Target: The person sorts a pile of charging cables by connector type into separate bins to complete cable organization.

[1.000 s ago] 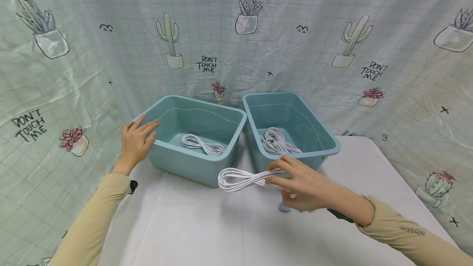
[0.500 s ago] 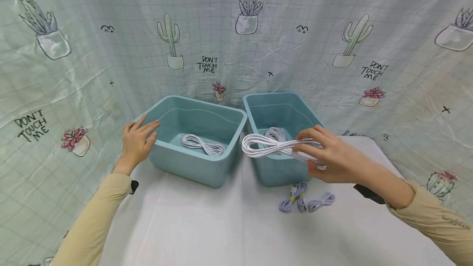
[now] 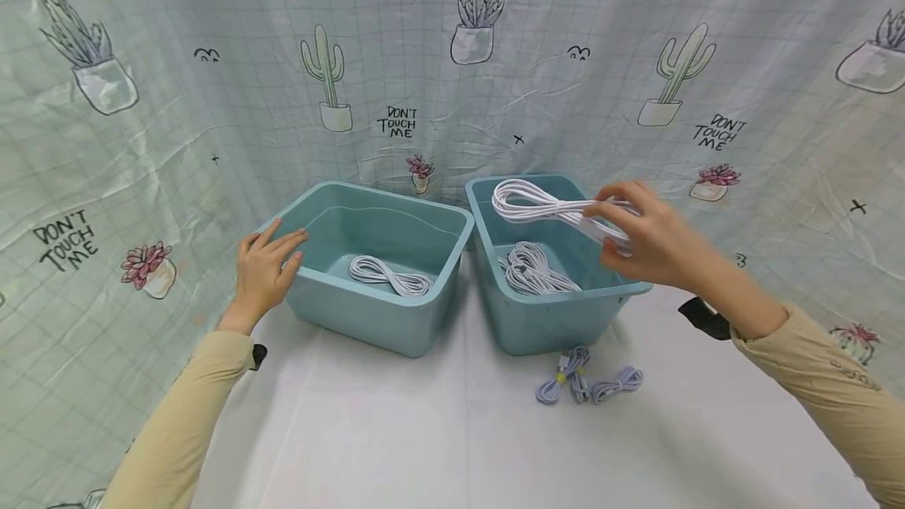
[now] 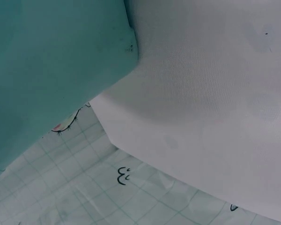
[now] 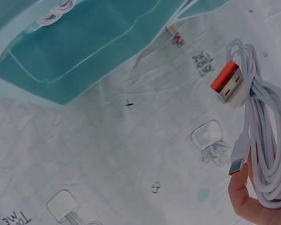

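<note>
My right hand (image 3: 646, 234) pinches a bundled white USB cable (image 3: 540, 203) above the right teal bin (image 3: 558, 301). In the right wrist view the cable (image 5: 267, 136) shows a USB plug with an orange inside and a smaller USB-C plug. Inside the right bin lies a heap of white coiled cables (image 3: 533, 269). My left hand (image 3: 263, 269) rests on the near left rim of the left teal bin (image 3: 360, 313), fingers extended. One white coiled cable (image 3: 389, 275) lies in that bin. The left wrist view shows only the bin's side (image 4: 56, 61) and the table.
In front of the right bin, several small tied cables (image 3: 566, 375) lie on the white table (image 3: 396, 430), one (image 3: 617, 385) a little to the right. A curtain with cactus prints (image 3: 424, 61) hangs close behind the bins and along both sides.
My right hand has carried the cable bundle up and to the right, from in front of the bins to over the right bin. My left hand has stayed on the rim.
</note>
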The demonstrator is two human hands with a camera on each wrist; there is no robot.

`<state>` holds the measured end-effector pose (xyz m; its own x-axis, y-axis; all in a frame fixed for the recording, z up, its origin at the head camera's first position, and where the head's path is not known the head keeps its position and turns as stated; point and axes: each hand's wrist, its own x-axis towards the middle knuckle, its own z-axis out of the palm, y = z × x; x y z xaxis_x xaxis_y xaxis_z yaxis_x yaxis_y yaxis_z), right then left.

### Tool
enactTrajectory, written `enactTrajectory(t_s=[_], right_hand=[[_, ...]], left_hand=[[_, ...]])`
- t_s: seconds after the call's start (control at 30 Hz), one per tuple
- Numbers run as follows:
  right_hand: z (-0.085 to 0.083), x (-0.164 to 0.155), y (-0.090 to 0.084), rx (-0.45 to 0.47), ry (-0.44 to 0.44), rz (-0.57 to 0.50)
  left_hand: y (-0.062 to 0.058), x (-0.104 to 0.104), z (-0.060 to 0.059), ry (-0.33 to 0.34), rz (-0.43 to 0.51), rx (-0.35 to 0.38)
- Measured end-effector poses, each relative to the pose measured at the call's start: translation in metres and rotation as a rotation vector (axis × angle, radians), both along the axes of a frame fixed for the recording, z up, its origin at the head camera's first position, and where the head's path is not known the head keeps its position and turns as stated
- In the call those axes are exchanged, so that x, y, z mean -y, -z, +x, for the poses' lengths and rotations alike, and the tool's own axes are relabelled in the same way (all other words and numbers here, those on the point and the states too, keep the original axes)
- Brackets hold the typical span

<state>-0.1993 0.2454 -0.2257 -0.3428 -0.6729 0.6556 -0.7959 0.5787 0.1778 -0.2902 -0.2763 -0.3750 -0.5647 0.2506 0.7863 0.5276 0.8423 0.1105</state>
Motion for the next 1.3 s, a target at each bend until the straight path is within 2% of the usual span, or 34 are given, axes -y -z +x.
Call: enactTrajectory(t_s=[0.2,0.4,0.7,1.07,1.3], right_hand=[[-0.021,-0.003,0.003,0.039,0.126,-0.054],[-0.041,-0.003,0.009,0.025,0.221,-0.067],[-0.067,0.001,0.018,-0.007,0.286,-0.010],[-0.082,0.007,0.022,0.019,0.364,0.057],[-0.090,0.012,0.025,0.074,0.411,0.053]], left_hand=[[0.000,0.000,0.000,-0.003,-0.001,0.008],[-0.001,0.000,0.001,-0.002,0.003,0.017],[0.000,0.000,0.000,-0.011,0.000,0.024],[-0.001,-0.001,0.000,0.002,0.015,0.019],[0.000,0.000,0.001,-0.002,0.005,0.020]])
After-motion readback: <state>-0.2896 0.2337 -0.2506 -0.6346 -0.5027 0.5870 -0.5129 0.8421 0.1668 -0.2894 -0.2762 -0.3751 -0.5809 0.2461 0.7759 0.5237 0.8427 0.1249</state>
